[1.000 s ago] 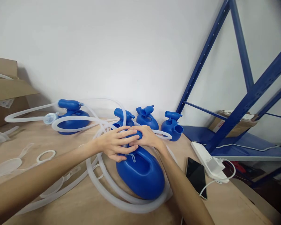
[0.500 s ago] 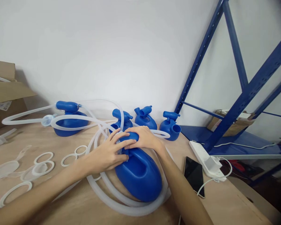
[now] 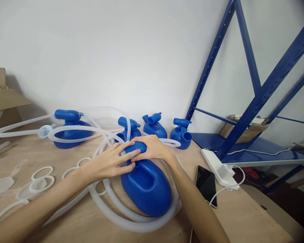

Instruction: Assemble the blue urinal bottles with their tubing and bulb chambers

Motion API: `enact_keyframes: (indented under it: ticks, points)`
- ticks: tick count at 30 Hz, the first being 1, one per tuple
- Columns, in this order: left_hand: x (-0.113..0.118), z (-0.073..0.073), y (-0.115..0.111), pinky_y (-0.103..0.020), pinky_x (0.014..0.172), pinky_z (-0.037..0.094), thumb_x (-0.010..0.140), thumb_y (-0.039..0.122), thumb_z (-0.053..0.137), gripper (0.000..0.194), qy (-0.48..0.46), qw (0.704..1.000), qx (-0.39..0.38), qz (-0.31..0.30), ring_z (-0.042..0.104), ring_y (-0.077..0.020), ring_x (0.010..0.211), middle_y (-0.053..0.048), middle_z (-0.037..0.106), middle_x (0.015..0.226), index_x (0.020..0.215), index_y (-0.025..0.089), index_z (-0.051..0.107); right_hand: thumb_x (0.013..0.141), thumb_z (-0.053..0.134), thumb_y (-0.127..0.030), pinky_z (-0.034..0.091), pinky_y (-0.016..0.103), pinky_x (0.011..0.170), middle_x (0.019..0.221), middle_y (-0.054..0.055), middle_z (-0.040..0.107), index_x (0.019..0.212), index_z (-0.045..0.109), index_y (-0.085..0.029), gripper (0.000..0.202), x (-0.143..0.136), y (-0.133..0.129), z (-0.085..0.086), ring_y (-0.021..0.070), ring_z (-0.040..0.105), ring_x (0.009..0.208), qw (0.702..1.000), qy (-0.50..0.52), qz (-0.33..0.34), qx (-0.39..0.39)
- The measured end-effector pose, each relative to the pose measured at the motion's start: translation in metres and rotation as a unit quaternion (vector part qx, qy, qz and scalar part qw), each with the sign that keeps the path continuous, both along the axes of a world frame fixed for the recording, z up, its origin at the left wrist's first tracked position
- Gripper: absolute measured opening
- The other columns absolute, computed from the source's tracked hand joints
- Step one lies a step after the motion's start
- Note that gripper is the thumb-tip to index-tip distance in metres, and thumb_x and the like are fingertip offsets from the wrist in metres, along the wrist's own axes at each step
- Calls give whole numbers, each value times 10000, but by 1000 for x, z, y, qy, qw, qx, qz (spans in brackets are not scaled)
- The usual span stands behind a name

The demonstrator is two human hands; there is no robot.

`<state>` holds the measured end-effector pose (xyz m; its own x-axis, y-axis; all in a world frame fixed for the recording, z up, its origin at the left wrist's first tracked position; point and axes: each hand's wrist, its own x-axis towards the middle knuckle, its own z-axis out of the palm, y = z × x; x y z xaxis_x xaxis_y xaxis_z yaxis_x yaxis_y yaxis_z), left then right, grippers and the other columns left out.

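Observation:
A blue plastic urinal bottle (image 3: 154, 197) lies on the table in front of me, its rounded end towards me. My right hand (image 3: 154, 148) curls over the blue tubular top part of the bottle from the right. From the left, my left hand (image 3: 111, 160) closes round the same top part, its fingers partly bent over a translucent fitting that is mostly hidden. The fingertips of both hands meet there. A translucent corrugated hose (image 3: 139, 226) loops under and around the bottle.
Several more blue bottles stand along the wall, including a hosed bottle (image 3: 73, 135) at left. White rings (image 3: 42, 184) and translucent lids (image 3: 1, 186) lie at left, beside a cardboard box (image 3: 7, 118). A phone (image 3: 206, 185), power strip (image 3: 215, 165) and blue rack (image 3: 253, 108) are at right.
The whole view has shifted slightly, so most things appear a little further left. Both hands stay on the bottle's top part, with the left fingers drawn slightly closer round it.

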<state>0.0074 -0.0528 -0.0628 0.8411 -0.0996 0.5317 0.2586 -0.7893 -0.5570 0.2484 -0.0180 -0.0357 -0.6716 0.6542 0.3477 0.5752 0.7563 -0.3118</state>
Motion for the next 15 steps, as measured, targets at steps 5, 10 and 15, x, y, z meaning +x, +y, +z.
enact_keyframes:
  ticks: [5,10,15]
  points:
    - [0,-2,-1,-453,805,577,981,126,610,135,1,999,34,17,553,-397,1315,-162,682,1320,1066,194,689,828,767,-555,233,563,1259,1543,140,510,1477,475,-235,780,7,-33,-15,333,425,1471,994,48,-1,97]
    - [2,-5,0,-408,732,547,972,97,600,132,2,1000,27,11,540,-420,1325,-181,668,1343,1030,161,700,799,801,-486,232,671,1248,1701,183,205,1632,230,-243,1039,-5,-78,-46,394,159,1593,985,16,-143,95]
    - [2,-7,4,-463,800,563,998,98,553,168,-6,1000,20,14,546,-410,1327,-178,680,1337,1036,160,704,880,748,-395,409,629,1172,1644,164,312,1591,326,-312,831,-20,-82,-50,377,324,1532,974,26,-212,76]
